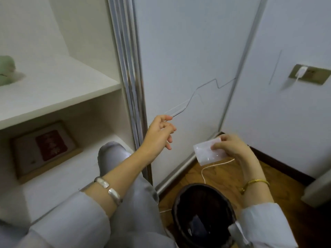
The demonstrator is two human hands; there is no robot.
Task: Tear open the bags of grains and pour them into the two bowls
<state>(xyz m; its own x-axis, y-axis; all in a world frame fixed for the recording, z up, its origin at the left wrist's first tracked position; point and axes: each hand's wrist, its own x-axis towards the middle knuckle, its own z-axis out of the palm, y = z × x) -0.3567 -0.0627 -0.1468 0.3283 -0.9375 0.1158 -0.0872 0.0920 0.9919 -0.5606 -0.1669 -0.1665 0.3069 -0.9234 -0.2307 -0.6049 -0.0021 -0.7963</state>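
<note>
So where does this stand? Honestly it looks like cleanup on one bag more than pouring. The right hand [231,149] is pinching a small clear bag [208,152] between thumb and fingers, out over the wooden floor [223,176] near the corner of the room. The bag looks flat and pretty much empty to me, though it's see-through and a bit blurry, so I can't swear there are no grains left in it.

The left hand [159,131] is up and out to the side, thumb and forefinger closed on a long thin clear strip [180,108] that trails away toward the white panel [188,51]. My guess is that's the torn-off top of the bag, so the tearing is done for this one.

Right below the hands there's a dark bin [202,215] on the floor with some scraps in it. I'd bet the strip and the bag are headed there.

The catch: no bowls anywhere in view, and no other bags either. So I can't tell how many bags are already poured or how many are left. Best read is one bag opened and likely emptied, the trash not dropped yet, and everything else unknown from this angle.
</note>
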